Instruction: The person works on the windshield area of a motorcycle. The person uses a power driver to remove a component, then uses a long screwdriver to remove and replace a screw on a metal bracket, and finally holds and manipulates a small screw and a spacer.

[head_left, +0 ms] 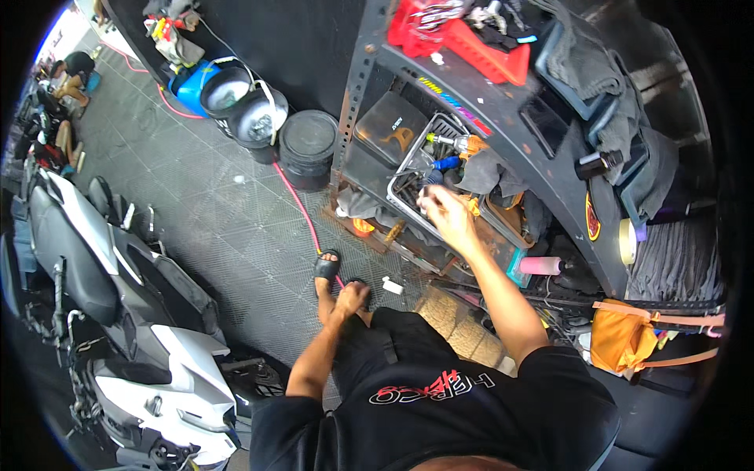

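My right hand (446, 215) reaches over the near edge of a grey plastic basket (402, 174) on the shelf. Its fingers are bent together and slightly smeared; whether something small sits in them I cannot make out. Inside the basket lie dark metal tools, a blue-handled tool (446, 163) and a screwdriver with a clear and yellow-green handle (444, 140). Grey cloths (487, 173) are heaped beside it. Low in front of my legs, my left hand (353, 298) is curled closed, and what it may hold is hidden.
A black metal rack (503, 118) rises at the right, a red tray (491, 59) on top. Black buckets (309, 145) stand against the wall. A pink hose (298, 206) crosses the floor near my feet. Motorcycles (75, 259) line the left; a person (75, 74) crouches far off.
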`<state>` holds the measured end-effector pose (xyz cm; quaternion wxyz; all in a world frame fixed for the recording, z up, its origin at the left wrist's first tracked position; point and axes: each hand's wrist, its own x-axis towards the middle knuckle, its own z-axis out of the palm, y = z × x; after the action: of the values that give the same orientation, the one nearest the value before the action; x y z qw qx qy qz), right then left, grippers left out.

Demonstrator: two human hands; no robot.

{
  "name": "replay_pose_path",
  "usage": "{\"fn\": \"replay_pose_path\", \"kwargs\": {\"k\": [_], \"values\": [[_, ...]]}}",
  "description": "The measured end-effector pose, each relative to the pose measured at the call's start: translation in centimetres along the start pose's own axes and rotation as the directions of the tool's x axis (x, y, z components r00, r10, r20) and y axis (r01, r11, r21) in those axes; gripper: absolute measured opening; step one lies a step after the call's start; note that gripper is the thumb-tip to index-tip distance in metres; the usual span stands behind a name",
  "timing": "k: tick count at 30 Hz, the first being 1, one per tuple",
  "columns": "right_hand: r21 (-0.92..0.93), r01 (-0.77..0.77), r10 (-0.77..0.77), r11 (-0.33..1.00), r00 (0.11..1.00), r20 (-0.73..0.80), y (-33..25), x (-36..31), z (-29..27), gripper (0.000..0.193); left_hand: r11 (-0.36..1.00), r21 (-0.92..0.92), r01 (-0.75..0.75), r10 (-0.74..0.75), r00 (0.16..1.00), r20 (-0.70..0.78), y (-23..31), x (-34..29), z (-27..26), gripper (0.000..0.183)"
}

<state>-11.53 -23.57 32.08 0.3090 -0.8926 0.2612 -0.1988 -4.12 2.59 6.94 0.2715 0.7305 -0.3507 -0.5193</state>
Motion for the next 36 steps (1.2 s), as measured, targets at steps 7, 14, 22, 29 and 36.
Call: {"fn": "replay_pose_path", "kwargs": {"k": [7,14,22,29,36], "values": [[0.057,0.238,-0.241,0.970,0.969,0.059,-6.9,-7.5,4.8,0.026,0.232,-0.751,-0.618,0.116,0.784,-0.609,16.7,-4.3,-3.5,0.036],[0.298,-0.111,0.021,0.948,0.957,0.289,-0.3,-2.1,0.2,0.022,-0.110,-0.927,-0.359,-0.292,0.903,-0.315,13.8,-8.3,-4.4,0.031],[-0.426,-0.116,0.096,0.897,0.993,-0.067,14.5,4.9,-8.1,0.022,-0.215,-0.974,-0.076,-0.204,0.978,-0.031,11.1,-12.6,-1.6,0.034],[0.271,-0.602,0.565,0.751,0.798,0.208,16.4,3.5,-8.7,0.049,-0.182,-0.982,-0.050,-0.238,0.971,-0.006,10.6,-14.8,-0.7,0.029],[0.511,-0.635,0.735,0.579,0.678,0.010,18.6,4.3,-1.2,0.052,0.223,-0.973,-0.062,-0.042,0.996,-0.073,18.4,-12.0,-4.3,0.026]]}}
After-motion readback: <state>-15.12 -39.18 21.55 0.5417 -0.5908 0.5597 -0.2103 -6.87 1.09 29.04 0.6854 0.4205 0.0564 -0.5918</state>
